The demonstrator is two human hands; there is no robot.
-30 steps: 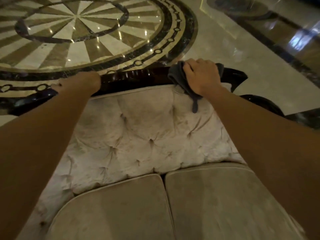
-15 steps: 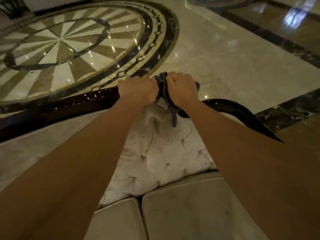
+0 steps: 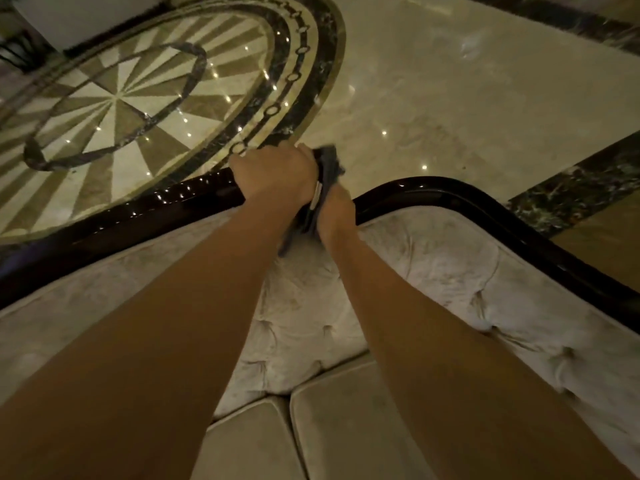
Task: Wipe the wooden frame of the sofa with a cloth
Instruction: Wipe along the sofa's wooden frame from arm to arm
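The dark glossy wooden frame [image 3: 450, 194] runs along the top of the sofa's tufted pale backrest [image 3: 433, 265]. A dark grey cloth [image 3: 327, 164] is bunched on the frame's top edge between my hands. My left hand [image 3: 277, 174] is closed over the frame and the cloth's left side. My right hand [image 3: 336, 209] grips the cloth from the near side; its fingers are hidden behind the cloth and the left hand. A tail of the cloth hangs down onto the backrest.
Two pale seat cushions [image 3: 346, 427] lie below my arms. Behind the sofa is shiny marble floor [image 3: 450, 98] with a round inlaid medallion [image 3: 138, 109] at the left and a dark border strip [image 3: 571, 192] at the right.
My left hand slid right along the frame to meet the right hand and now lies over the cloth. The view swung so the frame's right corner shows.
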